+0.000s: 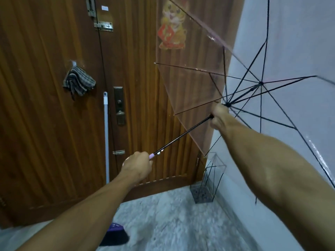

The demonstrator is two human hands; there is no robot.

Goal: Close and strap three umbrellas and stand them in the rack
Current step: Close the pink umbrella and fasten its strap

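Observation:
A transparent pink umbrella (pixel 192 84) with black ribs is spread open in front of the door and the right wall. My left hand (pixel 137 165) is closed around its lilac handle at the low end of the black shaft (pixel 183 134). My right hand (pixel 218 115) grips the shaft further up, right at the runner where the ribs meet. A black wire umbrella rack (pixel 206 185) stands on the floor in the corner between door and wall; nothing shows inside it.
A wooden door (pixel 54 105) fills the left and centre, with a cloth (pixel 78 82) on a hook and a white broom handle (pixel 106 134) leaning on it. A dark purple broom head (pixel 116 234) lies on the speckled floor. A pale wall (pixel 299 42) runs along the right.

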